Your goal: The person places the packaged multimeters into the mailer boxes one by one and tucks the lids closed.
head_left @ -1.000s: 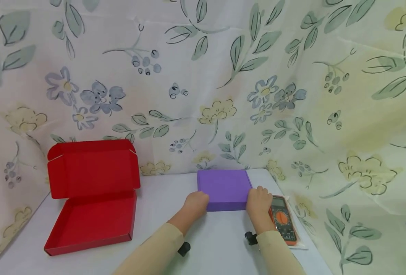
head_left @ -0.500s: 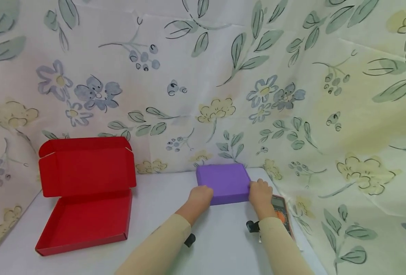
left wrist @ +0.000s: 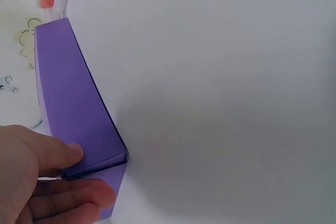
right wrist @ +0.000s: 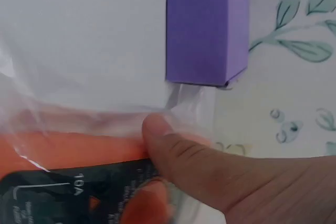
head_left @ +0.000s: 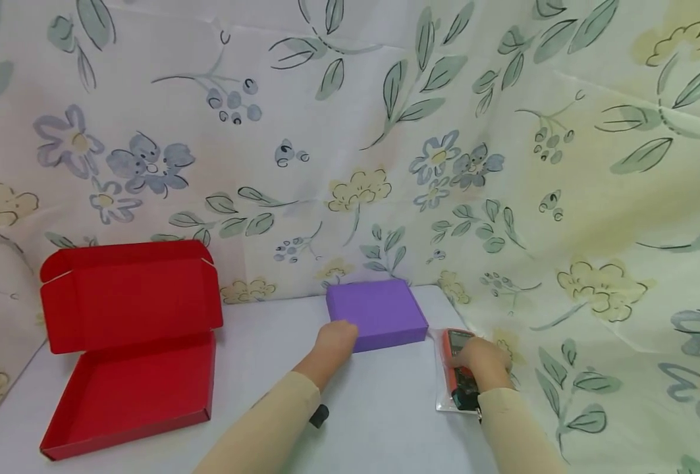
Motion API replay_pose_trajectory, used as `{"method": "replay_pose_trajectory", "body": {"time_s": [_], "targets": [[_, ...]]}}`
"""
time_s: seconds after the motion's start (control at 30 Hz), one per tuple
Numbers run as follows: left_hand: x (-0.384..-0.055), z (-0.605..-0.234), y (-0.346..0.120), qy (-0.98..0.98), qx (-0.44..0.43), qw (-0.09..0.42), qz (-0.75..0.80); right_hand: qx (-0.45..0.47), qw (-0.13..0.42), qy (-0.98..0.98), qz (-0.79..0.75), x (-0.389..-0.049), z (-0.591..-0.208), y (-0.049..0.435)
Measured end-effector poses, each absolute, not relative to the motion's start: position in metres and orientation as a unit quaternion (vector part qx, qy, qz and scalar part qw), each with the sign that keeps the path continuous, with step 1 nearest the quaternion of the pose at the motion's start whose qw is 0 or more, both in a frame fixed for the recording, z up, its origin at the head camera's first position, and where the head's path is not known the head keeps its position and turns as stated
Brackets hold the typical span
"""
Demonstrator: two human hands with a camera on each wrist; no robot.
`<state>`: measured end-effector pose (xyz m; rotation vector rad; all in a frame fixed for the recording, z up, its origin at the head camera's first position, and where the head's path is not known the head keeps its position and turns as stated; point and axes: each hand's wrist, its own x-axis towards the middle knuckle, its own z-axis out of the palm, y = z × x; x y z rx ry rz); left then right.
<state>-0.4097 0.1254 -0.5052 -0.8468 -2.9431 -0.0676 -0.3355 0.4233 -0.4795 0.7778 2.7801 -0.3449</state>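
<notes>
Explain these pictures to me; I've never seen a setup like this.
There is no machine here: a person works bare-handed. The wide picture comes from a camera worn on the head, looking forward and down. The two close-ups come from cameras on the left and right wrists. On the white table are an open red box, a purple box and a multimeter in a clear bag, with flowered cloth behind. The left hand pinches the purple box's near left corner; the right hand holds the bagged multimeter.
</notes>
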Motion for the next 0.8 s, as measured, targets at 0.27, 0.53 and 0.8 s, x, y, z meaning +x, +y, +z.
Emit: {"method": "replay_pose_trajectory", "body": {"time_s": [0.27, 0.53, 0.8], "targets": [[-0.409, -0.506, 0.111, -0.964, -0.259, 0.025, -0.059, 0.246, 0.096, 0.954, -0.141, -0.343, -0.480, 0.421], [-0.393, -0.525, 0.088, -0.950, -0.275, -0.028, -0.147, 0.284, 0.100, 0.947, -0.117, -0.351, -0.479, 0.422], [-0.377, -0.527, 0.073, -0.939, -0.291, -0.027, -0.182, 0.279, 0.096, 0.948, -0.116, -0.352, -0.471, 0.434]]}}
